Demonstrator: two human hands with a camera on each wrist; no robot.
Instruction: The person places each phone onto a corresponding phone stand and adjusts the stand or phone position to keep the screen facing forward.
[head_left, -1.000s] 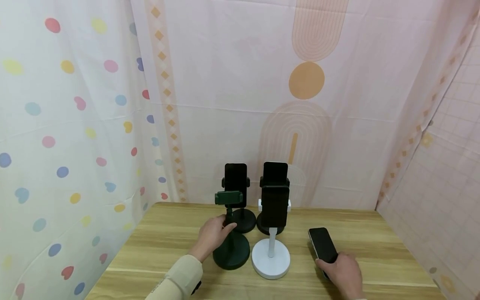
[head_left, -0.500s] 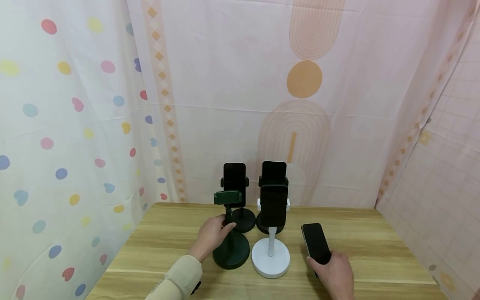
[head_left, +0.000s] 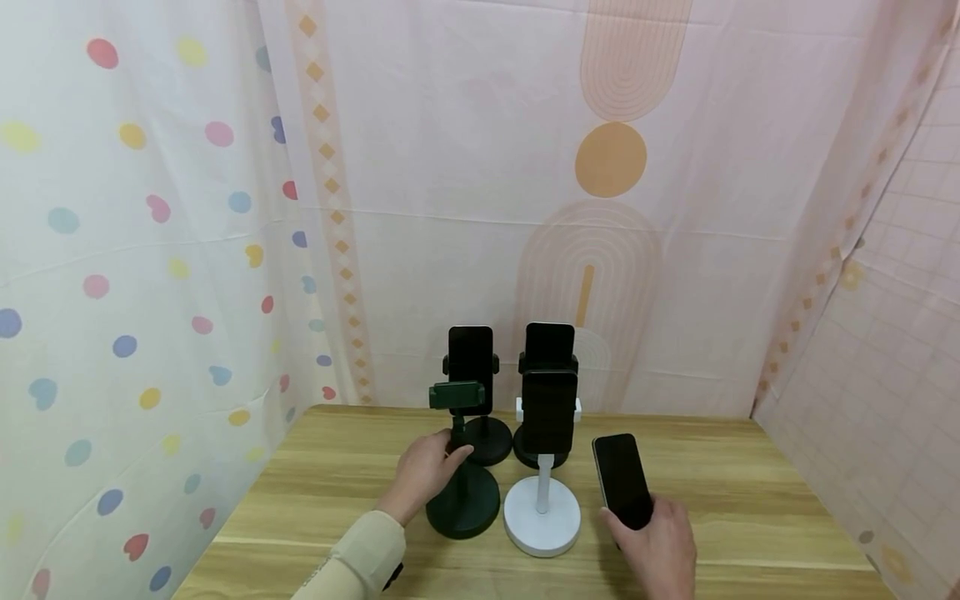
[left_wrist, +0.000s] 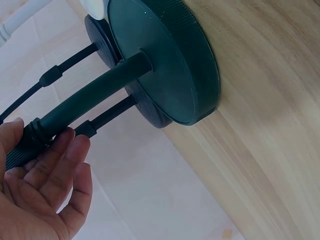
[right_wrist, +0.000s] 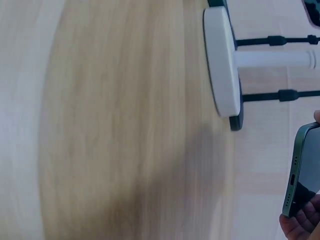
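Note:
My left hand [head_left: 427,467] grips the stem of a dark green phone stand [head_left: 462,508], whose clamp at the top holds nothing. In the left wrist view the thumb and fingers wrap the ribbed collar of its stem [left_wrist: 95,92]. My right hand [head_left: 660,542] holds a smartphone [head_left: 624,482] by its lower part, dark screen up, to the right of a white phone stand [head_left: 542,517]. The right wrist view shows the phone's green edge [right_wrist: 295,167] between thumb and fingers, raised off the table. A dark phone [head_left: 550,412] sits upright in the white stand.
Behind these stand two black phone stands [head_left: 487,442], each carrying a phone; the left one's phone [head_left: 471,354] is partly covered by the green clamp. All stand on a wood-grain table [head_left: 750,500]. Patterned curtains [head_left: 435,208] hang behind and at both sides.
My right hand has carried the smartphone to the left and slightly up in the head view, closer to the white stand. The left hand stays on the green stand's stem.

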